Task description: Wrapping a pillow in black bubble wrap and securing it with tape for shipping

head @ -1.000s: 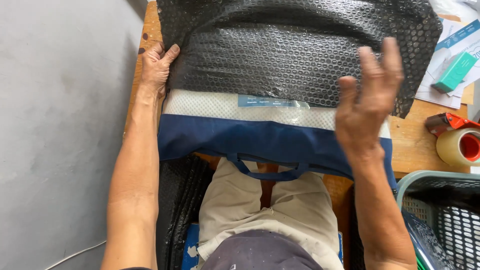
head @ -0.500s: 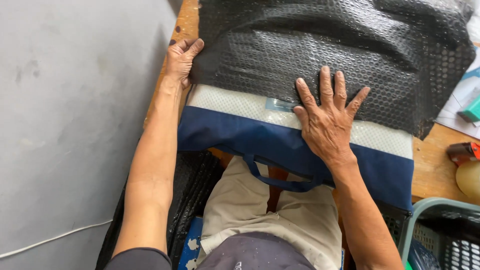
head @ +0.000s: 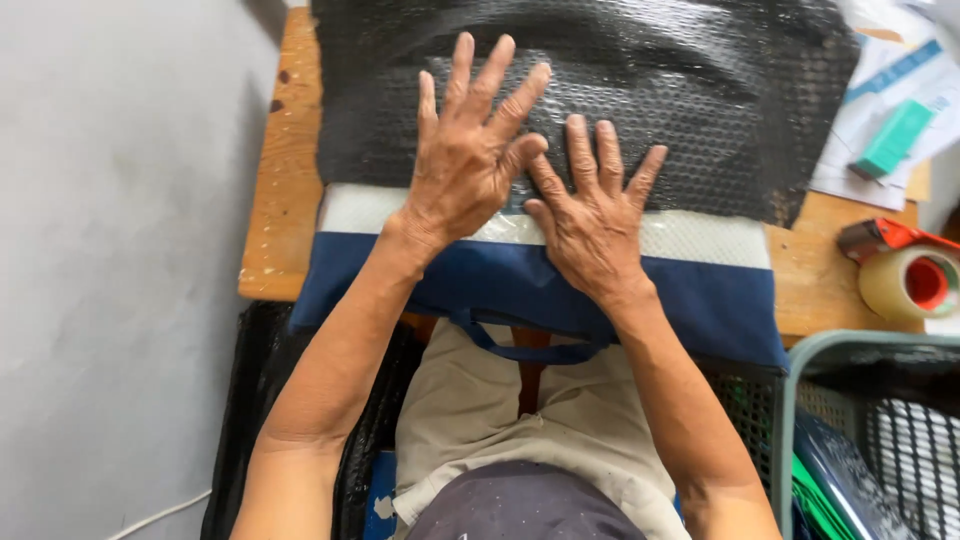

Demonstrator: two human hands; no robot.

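Room is tight: the wooden table [head: 285,190] is narrow, with a grey wall close on the left, a tape dispenser [head: 905,272] and papers [head: 885,110] crowding the right edge, and a mesh basket [head: 870,430] below. Black bubble wrap [head: 700,120], dimpled and glossy, covers a flat navy-and-white zip bag [head: 700,270] whose blue edge overhangs the table's near side. The left hand [head: 470,160] and right hand [head: 595,215] lie flat, fingers spread, pressing side by side on the wrap, gripping nothing.
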